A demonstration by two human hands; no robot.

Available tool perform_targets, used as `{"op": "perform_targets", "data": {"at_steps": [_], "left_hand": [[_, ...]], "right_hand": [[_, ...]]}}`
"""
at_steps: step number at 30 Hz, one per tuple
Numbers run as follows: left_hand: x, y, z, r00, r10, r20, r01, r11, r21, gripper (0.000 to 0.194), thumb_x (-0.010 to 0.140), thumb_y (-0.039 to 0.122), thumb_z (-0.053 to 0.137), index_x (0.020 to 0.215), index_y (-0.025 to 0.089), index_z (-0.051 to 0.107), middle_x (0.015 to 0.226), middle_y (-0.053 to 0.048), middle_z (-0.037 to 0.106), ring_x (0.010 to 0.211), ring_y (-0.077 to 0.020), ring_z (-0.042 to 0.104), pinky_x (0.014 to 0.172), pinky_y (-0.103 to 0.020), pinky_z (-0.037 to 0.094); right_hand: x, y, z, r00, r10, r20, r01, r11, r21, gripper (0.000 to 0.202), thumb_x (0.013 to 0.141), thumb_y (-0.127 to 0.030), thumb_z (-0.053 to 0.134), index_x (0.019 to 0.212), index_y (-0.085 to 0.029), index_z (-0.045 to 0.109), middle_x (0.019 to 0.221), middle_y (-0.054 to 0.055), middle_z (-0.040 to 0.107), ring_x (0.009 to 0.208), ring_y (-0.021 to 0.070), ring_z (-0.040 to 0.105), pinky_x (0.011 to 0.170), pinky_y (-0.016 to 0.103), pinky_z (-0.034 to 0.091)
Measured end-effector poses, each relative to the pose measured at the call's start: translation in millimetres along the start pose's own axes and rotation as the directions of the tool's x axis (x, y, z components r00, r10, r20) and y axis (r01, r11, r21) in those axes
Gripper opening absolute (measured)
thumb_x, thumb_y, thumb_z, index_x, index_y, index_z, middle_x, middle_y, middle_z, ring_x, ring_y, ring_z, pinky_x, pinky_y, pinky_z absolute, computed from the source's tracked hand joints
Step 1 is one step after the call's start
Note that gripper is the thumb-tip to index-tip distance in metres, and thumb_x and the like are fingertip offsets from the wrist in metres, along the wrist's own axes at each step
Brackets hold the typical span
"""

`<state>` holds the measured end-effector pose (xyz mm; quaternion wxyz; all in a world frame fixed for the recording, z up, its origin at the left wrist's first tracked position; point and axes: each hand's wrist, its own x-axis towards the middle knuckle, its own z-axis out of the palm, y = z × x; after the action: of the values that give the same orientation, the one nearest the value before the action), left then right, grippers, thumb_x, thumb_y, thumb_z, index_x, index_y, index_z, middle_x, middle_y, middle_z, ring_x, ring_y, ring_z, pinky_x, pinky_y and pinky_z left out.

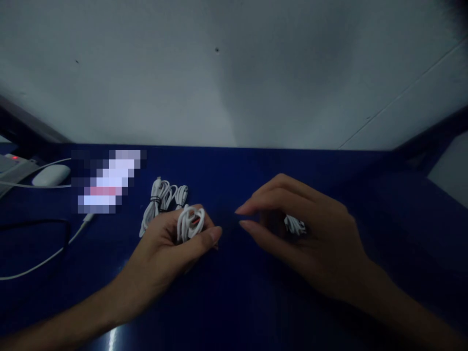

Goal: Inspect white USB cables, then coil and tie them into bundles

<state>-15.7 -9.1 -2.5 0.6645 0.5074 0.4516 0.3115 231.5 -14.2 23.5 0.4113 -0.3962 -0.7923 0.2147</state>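
Note:
A coiled white cable [190,225] is in my left hand [171,243], between the thumb and fingers; a small red-orange bit shows inside its loops. My right hand [310,224] hovers to the right over the blue table, thumb and index fingertips a little apart and nothing between them. Through the gap of its curved fingers shows part of another white cable bundle [294,225]; it seems to lie on the table behind the hand. Just beyond my left hand rest a white cable bundle with a dark tie [155,200] and a smaller tied bundle [181,196].
At the left, a blurred-out phone-like bright screen [111,183] has a white cable [86,222] plugged in. Near it are a white mouse [51,174], a power strip [16,165] with a red light and a black cord [34,223]. A pale wall [234,87] rises behind the table [256,302].

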Motion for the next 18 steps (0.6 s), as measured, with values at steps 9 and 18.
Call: {"op": "perform_targets", "data": {"at_steps": [9,18], "left_hand": [[-0.4,7.7,-0.7,0.993,0.104,0.055,-0.113,0.977,0.181,0.028,0.104,0.043,0.080,0.085,0.022,0.078,0.061,0.008,0.045,0.053,-0.0066,0.034,0.046,-0.018,0.024],[-2.0,6.1,-0.7,0.998,0.058,0.041,-0.062,0.992,0.113,0.023,0.101,0.046,0.082,0.089,0.026,0.082,0.056,0.009,0.043,0.049,-0.0076,0.032,0.042,-0.018,0.022]], "right_hand": [[-0.5,-0.3,1.1,0.919,0.289,0.270,-0.349,0.913,0.212,0.009,0.106,-0.027,0.078,0.098,-0.028,0.080,0.093,-0.005,0.071,0.078,0.0101,0.062,0.066,0.023,0.051],[0.9,1.8,2.0,0.848,0.391,0.359,-0.523,0.726,0.445,0.010,0.104,-0.032,0.080,0.097,-0.026,0.084,0.088,-0.002,0.075,0.074,0.0127,0.067,0.066,0.024,0.056]]}}
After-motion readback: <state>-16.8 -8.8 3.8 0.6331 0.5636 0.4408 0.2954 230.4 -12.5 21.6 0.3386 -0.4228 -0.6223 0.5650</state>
